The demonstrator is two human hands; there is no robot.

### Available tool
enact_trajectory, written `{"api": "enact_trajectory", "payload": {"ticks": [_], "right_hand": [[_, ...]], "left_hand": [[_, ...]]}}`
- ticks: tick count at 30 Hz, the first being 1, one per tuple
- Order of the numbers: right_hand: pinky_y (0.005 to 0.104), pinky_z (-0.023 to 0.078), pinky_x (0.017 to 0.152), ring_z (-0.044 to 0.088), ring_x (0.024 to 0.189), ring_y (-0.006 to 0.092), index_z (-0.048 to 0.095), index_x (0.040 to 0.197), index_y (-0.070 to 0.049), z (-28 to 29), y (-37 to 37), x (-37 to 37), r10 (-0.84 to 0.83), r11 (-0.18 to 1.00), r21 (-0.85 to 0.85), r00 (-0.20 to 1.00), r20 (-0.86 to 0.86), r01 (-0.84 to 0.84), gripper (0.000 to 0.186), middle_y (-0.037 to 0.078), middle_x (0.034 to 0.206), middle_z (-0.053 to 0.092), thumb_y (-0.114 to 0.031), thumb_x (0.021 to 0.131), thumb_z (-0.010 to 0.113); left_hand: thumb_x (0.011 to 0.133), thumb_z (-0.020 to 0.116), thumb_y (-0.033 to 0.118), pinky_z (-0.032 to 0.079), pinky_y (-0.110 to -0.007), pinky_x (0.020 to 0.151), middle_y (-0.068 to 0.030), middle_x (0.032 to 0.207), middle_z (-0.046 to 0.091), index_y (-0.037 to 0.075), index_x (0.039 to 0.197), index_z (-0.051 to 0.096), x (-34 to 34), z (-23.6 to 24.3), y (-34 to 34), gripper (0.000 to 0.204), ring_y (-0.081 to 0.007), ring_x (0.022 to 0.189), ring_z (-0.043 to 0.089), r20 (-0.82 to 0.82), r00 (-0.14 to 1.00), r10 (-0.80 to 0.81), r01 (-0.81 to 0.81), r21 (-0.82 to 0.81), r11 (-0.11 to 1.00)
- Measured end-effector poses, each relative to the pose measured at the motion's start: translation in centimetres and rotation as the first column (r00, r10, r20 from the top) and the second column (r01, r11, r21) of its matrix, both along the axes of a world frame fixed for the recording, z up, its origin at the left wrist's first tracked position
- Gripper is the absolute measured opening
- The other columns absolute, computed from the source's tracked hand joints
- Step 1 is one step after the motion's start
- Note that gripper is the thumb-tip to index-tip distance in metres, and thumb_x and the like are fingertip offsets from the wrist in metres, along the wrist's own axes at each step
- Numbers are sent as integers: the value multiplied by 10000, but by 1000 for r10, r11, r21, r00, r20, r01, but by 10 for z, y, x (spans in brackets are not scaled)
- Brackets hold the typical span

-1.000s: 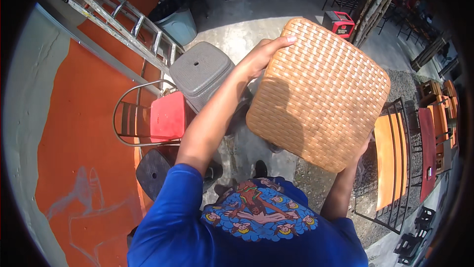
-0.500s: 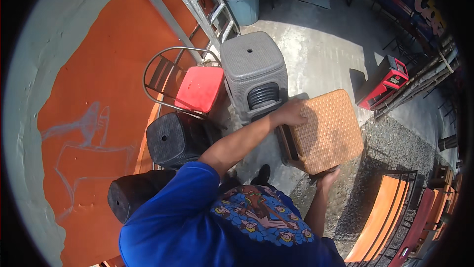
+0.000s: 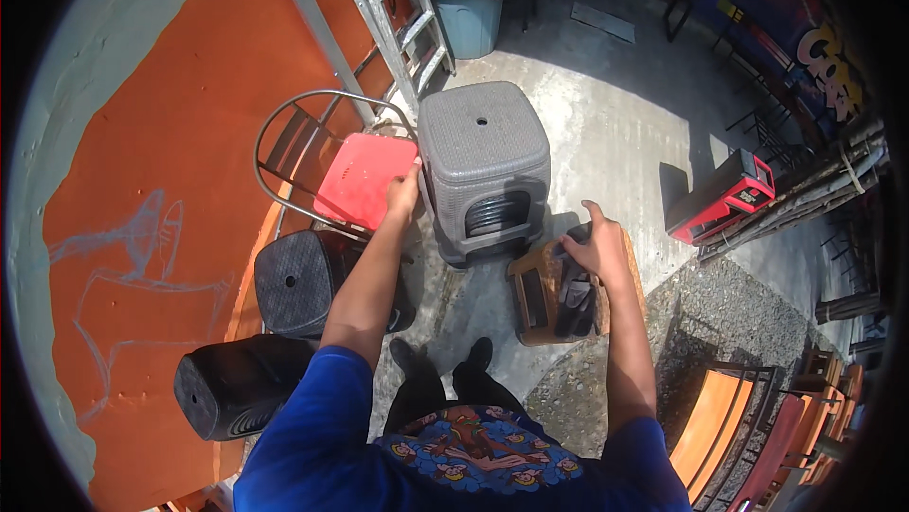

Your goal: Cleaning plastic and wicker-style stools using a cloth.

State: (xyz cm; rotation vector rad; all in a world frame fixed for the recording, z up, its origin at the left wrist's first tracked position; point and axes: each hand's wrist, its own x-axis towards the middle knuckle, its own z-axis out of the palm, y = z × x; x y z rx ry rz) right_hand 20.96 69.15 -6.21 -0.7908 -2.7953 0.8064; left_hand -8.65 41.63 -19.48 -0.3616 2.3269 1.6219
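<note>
A grey woven-pattern plastic stool (image 3: 483, 129) stands upright in front of me, a small hole in its top and black ribbed stacked parts showing through its side opening. My left hand (image 3: 403, 194) is open beside its left side, over the edge of a red chair seat (image 3: 367, 176); whether it touches either one I cannot tell. My right hand (image 3: 598, 252) is open, thumb and index finger apart, above a tan woven-pattern stool (image 3: 538, 302) on the floor. A dark object (image 3: 575, 296) shows against the tan stool, under my right hand; its kind is unclear.
Two black stools (image 3: 295, 280) (image 3: 237, 387) stand at left along the orange wall (image 3: 189, 152). Behind are a metal ladder (image 3: 402, 25) and a grey bin (image 3: 466, 22). At right are a red and black box (image 3: 727, 195), branches (image 3: 805, 195) and an orange-slatted bench (image 3: 710, 422).
The tan stool has gone from my two hands down to the floor, with its woven top turned away. My left hand has swung left to the grey stool; my right hand has opened.
</note>
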Motion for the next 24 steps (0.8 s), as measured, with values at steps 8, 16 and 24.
{"api": "enact_trajectory", "payload": {"ticks": [8, 16, 24], "right_hand": [[393, 497, 932, 657, 1061, 329, 636, 1249, 46, -113, 133, -184, -177, 749, -641, 983, 54, 170, 852, 257, 1197, 658, -694, 826, 603], [463, 407, 1055, 535, 1260, 362, 465, 1453, -16, -125, 121, -200, -46, 463, -876, 990, 133, 139, 966, 237, 1428, 511, -726, 810, 592], [450, 445, 1031, 560, 1226, 312, 478, 1435, -63, -49, 130, -180, -150, 255, -963, 981, -124, -83, 806, 134, 1415, 544, -631, 877, 599]], "left_hand": [[810, 659, 651, 365, -420, 1112, -346, 1412, 465, -159, 1413, 365, 18, -19, 85, 1052, -421, 1346, 457, -22, 955, -297, 297, 23, 954], [693, 796, 583, 406, -410, 1074, -325, 1382, 504, -211, 1366, 398, 13, 1, 60, 1114, -368, 1303, 513, 72, 948, -311, 272, 328, 905], [712, 830, 483, 500, -390, 955, -277, 1208, 629, -185, 1269, 517, 27, 86, 75, 925, -329, 1088, 651, -175, 978, -116, 184, 447, 875]]}}
